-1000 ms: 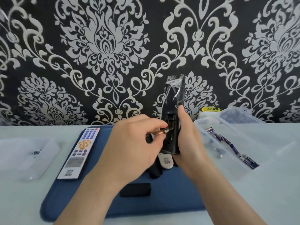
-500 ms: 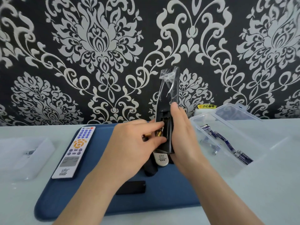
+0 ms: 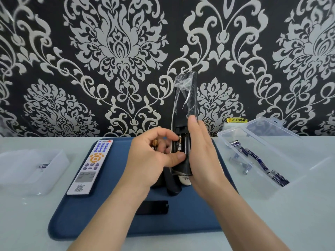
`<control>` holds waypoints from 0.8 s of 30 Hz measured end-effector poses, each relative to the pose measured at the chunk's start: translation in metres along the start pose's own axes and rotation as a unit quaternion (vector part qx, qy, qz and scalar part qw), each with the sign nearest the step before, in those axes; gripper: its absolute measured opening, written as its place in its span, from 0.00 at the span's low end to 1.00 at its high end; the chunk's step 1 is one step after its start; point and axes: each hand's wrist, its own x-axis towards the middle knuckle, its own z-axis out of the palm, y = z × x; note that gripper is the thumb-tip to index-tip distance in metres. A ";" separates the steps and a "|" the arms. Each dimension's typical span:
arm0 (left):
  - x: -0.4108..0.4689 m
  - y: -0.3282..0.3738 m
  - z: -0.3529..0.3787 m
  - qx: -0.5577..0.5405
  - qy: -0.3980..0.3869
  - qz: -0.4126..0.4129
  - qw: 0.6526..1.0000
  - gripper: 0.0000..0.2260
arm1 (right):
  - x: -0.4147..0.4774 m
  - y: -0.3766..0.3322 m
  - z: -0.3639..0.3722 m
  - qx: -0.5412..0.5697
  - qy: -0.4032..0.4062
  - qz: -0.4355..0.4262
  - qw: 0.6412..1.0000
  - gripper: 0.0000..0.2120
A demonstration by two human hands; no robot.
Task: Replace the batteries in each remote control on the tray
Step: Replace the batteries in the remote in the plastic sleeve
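Observation:
My right hand (image 3: 200, 154) holds a black remote (image 3: 186, 98) upright above the blue tray (image 3: 190, 220), back side toward me, its battery bay open and clear film around its top. A gold-tipped battery (image 3: 179, 141) sits in the bay. My left hand (image 3: 154, 158) has its thumb and forefinger at the bay and keeps another gold-ended battery (image 3: 154, 142) tucked in its fingers. A white remote (image 3: 91, 166) lies face up on the tray's left. The black battery cover (image 3: 154, 207) lies on the tray near me. Other remotes (image 3: 174, 185) lie partly hidden under my hands.
An open clear plastic box (image 3: 233, 137) with several blue batteries (image 3: 261, 161) stands right of the tray. A frosted plastic box (image 3: 32, 169) holding a battery (image 3: 44, 166) sits at the left. The patterned wall rises directly behind the white table (image 3: 290, 223).
My left hand brought a gold battery to the bay; one battery now lies in the bay and another is tucked in the fingers. The view shifted slightly.

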 end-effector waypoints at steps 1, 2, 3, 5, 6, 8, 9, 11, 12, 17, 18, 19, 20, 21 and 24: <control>0.000 -0.001 0.001 -0.017 0.005 -0.014 1.000 0.16 | -0.001 0.000 -0.001 -0.006 0.000 0.006 1.000 0.31; 0.000 -0.002 0.003 -0.032 0.009 -0.026 0.999 0.16 | -0.001 0.000 -0.001 -0.012 0.001 0.009 1.000 0.30; -0.001 -0.003 0.005 -0.047 0.015 -0.034 0.998 0.17 | -0.002 0.000 -0.001 -0.016 0.002 0.007 1.000 0.27; -0.001 -0.005 0.008 -0.069 0.034 -0.041 0.996 0.17 | -0.004 -0.001 0.000 -0.021 0.002 0.010 1.000 0.10; -0.001 -0.005 0.010 -0.073 0.044 -0.042 0.995 0.16 | -0.005 -0.003 0.001 -0.020 0.002 0.014 1.000 0.05; -0.003 -0.006 0.013 -0.081 0.065 -0.041 0.994 0.15 | -0.007 -0.003 0.004 -0.019 0.005 0.010 1.000 0.07; -0.003 -0.006 0.014 -0.087 0.074 -0.041 0.993 0.15 | -0.005 0.000 0.004 -0.011 0.003 0.013 1.000 0.06; -0.003 -0.006 0.014 -0.105 0.090 -0.049 0.989 0.12 | -0.003 0.002 0.004 0.009 -0.011 0.016 1.000 0.13; -0.003 -0.007 0.014 -0.117 0.094 -0.059 0.987 0.11 | -0.002 0.004 0.003 0.008 -0.017 0.020 1.000 0.22; -0.003 -0.004 0.015 -0.131 0.090 -0.080 0.984 0.08 | 0.003 0.005 0.001 -0.024 -0.007 0.030 0.999 0.41; -0.003 -0.003 0.014 -0.131 0.085 -0.082 0.984 0.09 | 0.004 0.007 0.000 -0.021 -0.002 0.037 0.999 0.40; -0.003 -0.002 0.013 -0.131 0.083 -0.079 0.985 0.09 | 0.003 0.008 0.000 -0.016 -0.005 0.043 0.999 0.40; -0.002 -0.002 0.011 -0.122 0.083 -0.072 0.987 0.09 | 0.002 0.009 0.001 -0.006 -0.010 0.048 0.999 0.39; 0.000 -0.004 0.009 -0.105 0.085 -0.057 0.989 0.09 | 0.001 0.010 0.001 0.004 -0.021 0.052 0.998 0.36; -0.001 -0.008 0.010 0.000 0.097 0.023 0.995 0.08 | -0.002 0.011 0.004 0.013 -0.023 0.051 0.998 0.26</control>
